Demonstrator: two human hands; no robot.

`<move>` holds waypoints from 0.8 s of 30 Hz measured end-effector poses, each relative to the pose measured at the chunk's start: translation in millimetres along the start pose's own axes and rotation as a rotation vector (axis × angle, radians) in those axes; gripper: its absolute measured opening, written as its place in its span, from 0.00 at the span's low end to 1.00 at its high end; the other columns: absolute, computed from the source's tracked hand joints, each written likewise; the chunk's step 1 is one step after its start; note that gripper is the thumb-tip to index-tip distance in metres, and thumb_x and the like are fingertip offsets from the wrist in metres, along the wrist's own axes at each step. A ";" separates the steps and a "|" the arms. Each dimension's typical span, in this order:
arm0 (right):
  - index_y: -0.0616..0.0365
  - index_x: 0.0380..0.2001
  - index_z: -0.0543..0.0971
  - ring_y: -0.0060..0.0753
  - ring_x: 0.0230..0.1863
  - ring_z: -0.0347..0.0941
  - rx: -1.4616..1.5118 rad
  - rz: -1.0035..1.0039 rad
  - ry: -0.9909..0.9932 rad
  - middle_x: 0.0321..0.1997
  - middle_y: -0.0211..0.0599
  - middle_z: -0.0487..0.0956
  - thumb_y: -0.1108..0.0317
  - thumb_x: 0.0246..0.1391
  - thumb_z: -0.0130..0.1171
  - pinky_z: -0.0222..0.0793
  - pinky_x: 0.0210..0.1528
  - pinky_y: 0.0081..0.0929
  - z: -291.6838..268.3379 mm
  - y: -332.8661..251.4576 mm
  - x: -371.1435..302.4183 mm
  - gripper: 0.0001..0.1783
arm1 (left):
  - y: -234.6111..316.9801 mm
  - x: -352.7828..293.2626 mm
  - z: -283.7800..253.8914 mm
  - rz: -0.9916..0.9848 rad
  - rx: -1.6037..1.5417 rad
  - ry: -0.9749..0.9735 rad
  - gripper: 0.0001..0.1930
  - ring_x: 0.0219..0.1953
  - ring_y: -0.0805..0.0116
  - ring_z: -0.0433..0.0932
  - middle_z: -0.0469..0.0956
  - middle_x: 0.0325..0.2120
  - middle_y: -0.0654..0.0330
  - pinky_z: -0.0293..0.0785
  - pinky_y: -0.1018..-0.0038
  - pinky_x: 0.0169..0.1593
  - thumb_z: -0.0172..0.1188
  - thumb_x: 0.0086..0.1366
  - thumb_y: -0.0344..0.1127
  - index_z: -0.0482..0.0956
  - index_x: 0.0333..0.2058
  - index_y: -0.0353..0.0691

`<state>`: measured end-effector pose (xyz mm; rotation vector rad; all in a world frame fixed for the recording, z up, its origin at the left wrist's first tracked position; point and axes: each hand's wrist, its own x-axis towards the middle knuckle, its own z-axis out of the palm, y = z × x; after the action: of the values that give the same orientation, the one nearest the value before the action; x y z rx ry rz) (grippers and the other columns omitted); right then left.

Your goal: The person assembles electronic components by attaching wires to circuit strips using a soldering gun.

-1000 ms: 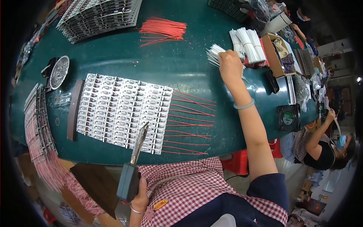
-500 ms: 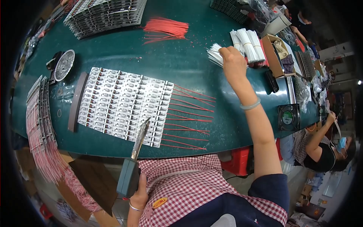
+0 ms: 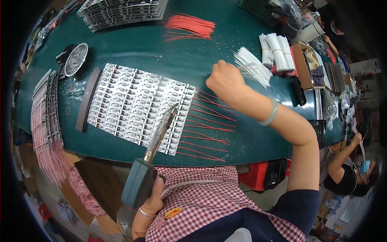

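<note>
My left hand (image 3: 153, 198) is closed around the teal handle of a soldering iron (image 3: 139, 183). Its long, dark-stained metal tip reaches over a panel of white circuit boards (image 3: 141, 107) covered with small components. Thin red wires (image 3: 211, 128) stick out from the panel's right edge. My right hand (image 3: 227, 80) is closed in a fist above the table, just beyond the panel's upper right corner. Blurred white wires trail from it to the right; how many I cannot tell. Beside it lies a loose pile of white wires (image 3: 254, 66).
A dark bar (image 3: 88, 100) lies along the panel's left edge. Beyond are a metal bowl (image 3: 75, 59), stacked panels (image 3: 123, 15) and a red wire pile (image 3: 191, 26). Bundled white wires (image 3: 279, 51) and a cardboard box (image 3: 301, 66) stand right. Wired boards (image 3: 48, 117) hang at the left edge.
My right hand has moved left and nearer from the white wire pile toward the panel, with white wires trailing. The iron's tip has shifted up and right over the boards.
</note>
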<state>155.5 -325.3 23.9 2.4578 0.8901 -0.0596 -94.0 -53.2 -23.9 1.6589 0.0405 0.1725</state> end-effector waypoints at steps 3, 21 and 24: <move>0.57 0.23 0.83 0.38 0.39 0.74 0.112 0.036 0.042 0.30 0.37 0.77 0.72 0.30 0.68 0.72 0.33 0.29 2.8 7.1 -13.0 0.09 | 1.3 11.1 0.1 0.079 0.089 -0.069 0.23 0.25 0.75 0.72 0.76 0.55 0.53 0.70 0.76 0.28 0.59 0.66 0.23 0.69 0.60 0.32; 0.66 0.41 0.82 0.37 0.32 0.75 0.842 0.147 0.743 0.35 0.38 0.79 0.81 0.41 0.63 0.73 0.29 0.29 43.7 -49.2 -27.2 0.19 | 38.5 81.9 58.6 -0.232 0.157 0.028 0.12 0.31 0.70 0.81 0.83 0.32 0.56 0.76 0.75 0.36 0.70 0.58 0.26 0.82 0.41 0.29; 0.67 0.42 0.81 0.37 0.32 0.75 0.840 0.125 0.754 0.36 0.40 0.79 0.82 0.39 0.63 0.73 0.29 0.29 42.1 -50.3 -27.2 0.20 | 39.1 85.0 61.5 -0.182 0.191 0.005 0.11 0.29 0.71 0.80 0.82 0.30 0.57 0.75 0.76 0.34 0.70 0.58 0.26 0.82 0.39 0.29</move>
<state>109.1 -329.1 -29.7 3.3964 1.1653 0.7209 -4.6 -106.7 17.2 1.8344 0.2167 0.0348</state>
